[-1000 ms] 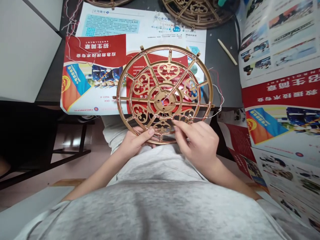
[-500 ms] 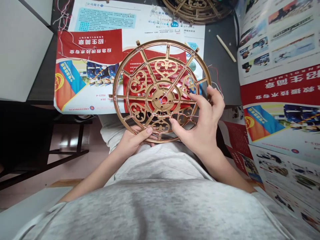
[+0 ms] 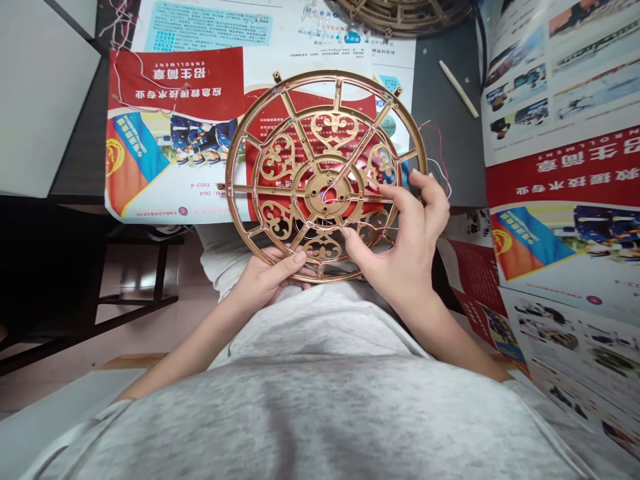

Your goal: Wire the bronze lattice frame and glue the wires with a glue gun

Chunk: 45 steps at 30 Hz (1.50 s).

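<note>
A round gold-coloured metal frame (image 3: 339,81) with spokes, scrollwork and a central hub spans the desk edge and my lap. My left hand (image 3: 267,277) grips its near rim, the thumb on top and the fingers beneath. Over the frame's right side, my right hand (image 3: 413,240) is open, thumb and fingers spread apart. Its thumb tip is beside a thin wire (image 3: 367,227) that crosses the scrollwork; I cannot tell whether they touch. Copper-coloured wire runs along the rings and spokes. Red and white wire ends (image 3: 442,157) stick out past the right rim.
Printed leaflets (image 3: 175,73) cover much of the dark desk (image 3: 445,120). Another round metal frame (image 3: 400,23) lies at the far edge. A pale stick (image 3: 459,89) rests at the right. Loose thin wires (image 3: 119,33) lie at the far left. Printed sheets (image 3: 560,167) hang at the right.
The view has shifted slightly, so the desk items appear a little higher. Both hands keep nearly the same places on and over the frame, with only slight finger movement on the right.
</note>
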{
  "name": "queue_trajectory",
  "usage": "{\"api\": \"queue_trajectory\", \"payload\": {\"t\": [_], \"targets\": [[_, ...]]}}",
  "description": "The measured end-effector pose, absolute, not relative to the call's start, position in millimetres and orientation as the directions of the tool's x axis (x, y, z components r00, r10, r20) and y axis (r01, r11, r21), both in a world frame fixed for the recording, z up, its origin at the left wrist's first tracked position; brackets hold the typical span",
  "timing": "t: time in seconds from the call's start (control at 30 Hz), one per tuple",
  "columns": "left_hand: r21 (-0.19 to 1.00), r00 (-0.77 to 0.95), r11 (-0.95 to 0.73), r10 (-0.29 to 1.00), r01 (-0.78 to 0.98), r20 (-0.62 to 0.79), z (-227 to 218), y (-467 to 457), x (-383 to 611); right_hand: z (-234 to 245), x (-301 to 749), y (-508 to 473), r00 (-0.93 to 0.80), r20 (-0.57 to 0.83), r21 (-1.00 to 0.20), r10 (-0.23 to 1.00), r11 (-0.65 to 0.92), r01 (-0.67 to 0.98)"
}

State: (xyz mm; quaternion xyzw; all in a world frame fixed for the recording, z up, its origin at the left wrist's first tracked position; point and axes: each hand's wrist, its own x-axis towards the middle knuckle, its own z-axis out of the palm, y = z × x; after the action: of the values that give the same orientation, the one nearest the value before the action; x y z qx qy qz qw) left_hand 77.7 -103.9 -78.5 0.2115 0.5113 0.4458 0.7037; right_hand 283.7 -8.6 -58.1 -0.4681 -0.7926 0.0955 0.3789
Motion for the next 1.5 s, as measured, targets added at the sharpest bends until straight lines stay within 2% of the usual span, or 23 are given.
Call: {"api": "queue_trajectory", "payload": {"t": [0.37,0.83,1.07,1.23,1.33,1.4,1.47,1.5], "targets": [[0.743,0.074,0.522,0.835,-0.419,-0.545,-77.3,-102.0,77.6,-53.5,277.5,-10.5,-0.248,0.479,-0.504,0.842,0.495,0.707],[0.782,0.075,0.487,0.863,-0.389,-0.5,-72.8,-101.5,74.8,-36.1,273.7,-2.0,-0.26,0.32,-0.515,0.911,0.397,0.76],[0.839,-0.099,0.362,0.895,-0.407,-0.434,-65.9,-110.5,72.3,-35.4,271.2,2.0,-0.267,0.323,-0.504,0.908,0.403,0.764],[0.902,-0.208,0.252,0.918,-0.351,-0.338,-62.1,-119.1,65.4,-35.1,269.7,1.2,-0.259,0.328,-0.503,0.908,0.4,0.766],[0.921,-0.23,0.247,0.918,-0.302,-0.322,-66.5,-121.0,63.3,-35.6,270.3,1.7,-0.273,0.315,-0.498,0.909,0.403,0.768],[0.945,-0.303,0.228,0.907,-0.234,-0.294,-71.8,-121.6,61.7,-36.4,270.9,2.6,-0.27,0.302,-0.492,0.914,0.392,0.778],[0.985,-0.48,0.14,0.86,-0.101,-0.172,-75.8,-122.9,59.3,-37.0,271.3,3.8,-0.269,0.286,-0.486,0.92,0.382,0.786],[0.997,-0.574,0.073,0.817,0.015,-0.052,-76.0,-123.9,57.9,-37.2,271.5,4.3,-0.271,0.281,-0.484,0.921,0.379,0.789]]}}
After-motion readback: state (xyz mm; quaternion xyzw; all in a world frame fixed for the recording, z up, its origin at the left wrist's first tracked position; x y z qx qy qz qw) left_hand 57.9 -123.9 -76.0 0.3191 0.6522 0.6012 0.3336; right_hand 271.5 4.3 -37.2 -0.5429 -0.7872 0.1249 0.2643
